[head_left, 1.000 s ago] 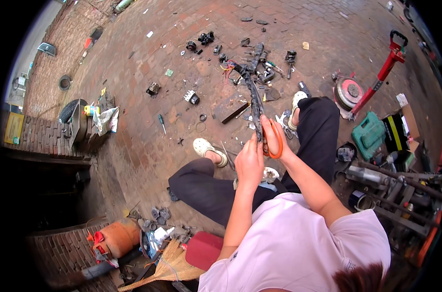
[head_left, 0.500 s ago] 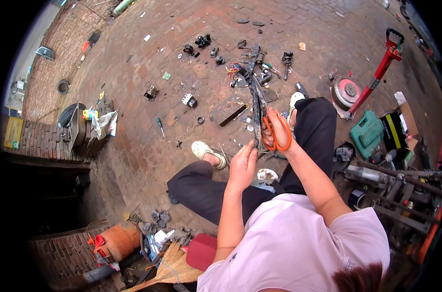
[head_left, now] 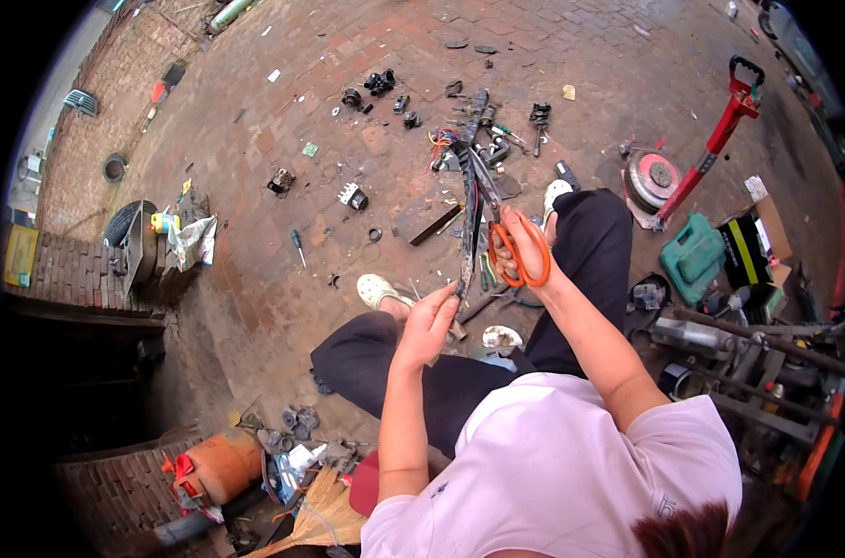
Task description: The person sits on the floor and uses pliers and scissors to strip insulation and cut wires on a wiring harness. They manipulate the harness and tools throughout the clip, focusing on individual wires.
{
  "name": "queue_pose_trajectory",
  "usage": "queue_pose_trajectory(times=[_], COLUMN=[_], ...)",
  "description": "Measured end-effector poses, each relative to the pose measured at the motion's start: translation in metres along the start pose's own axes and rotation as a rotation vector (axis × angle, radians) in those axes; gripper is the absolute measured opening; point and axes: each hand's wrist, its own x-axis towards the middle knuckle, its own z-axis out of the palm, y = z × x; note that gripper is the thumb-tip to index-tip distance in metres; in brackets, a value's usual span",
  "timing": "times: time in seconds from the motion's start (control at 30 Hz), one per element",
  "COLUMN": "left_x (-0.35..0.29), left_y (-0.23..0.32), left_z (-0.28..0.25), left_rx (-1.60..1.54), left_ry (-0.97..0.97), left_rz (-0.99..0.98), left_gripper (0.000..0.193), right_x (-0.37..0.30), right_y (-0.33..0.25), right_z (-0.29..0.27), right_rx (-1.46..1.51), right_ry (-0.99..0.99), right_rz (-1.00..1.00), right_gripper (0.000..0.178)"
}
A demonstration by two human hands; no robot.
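Observation:
A long black wiring harness stretches from the ground ahead of me toward my lap, with coloured wires coming out near its far end. My left hand pinches the harness's near end between thumb and fingers. Scissors with orange handles are in my right hand, its fingers through and around the loops. Their blades point away from me and lie against the harness higher up; whether they are closed on it I cannot tell.
Scattered black parts, a screwdriver and a metal bar lie on the brick ground. To the right are a red-handled round tool, a green case and metal frames. An orange gas cylinder and straw broom are at lower left.
My left hand has moved left and a little down, drawing the harness's near end away from the scissors' handles. The right hand still grips the scissors. The whole view has shifted slightly.

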Motion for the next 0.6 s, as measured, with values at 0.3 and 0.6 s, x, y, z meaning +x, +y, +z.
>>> queue_pose_trajectory(times=[0.3, 0.6], left_x=[0.021, 0.041], left_y=[-0.017, -0.091], left_z=[0.002, 0.031], left_rx=[-0.109, -0.082], left_ry=[-0.016, 0.082], left_rz=[-0.071, -0.008], left_gripper=[0.036, 0.044], right_x=[0.027, 0.031], right_y=[0.002, 0.026], right_z=[0.013, -0.003], right_rx=[0.130, -0.631], right_ry=[0.006, 0.264], right_rz=[0.072, -0.370], right_gripper=[0.053, 0.047])
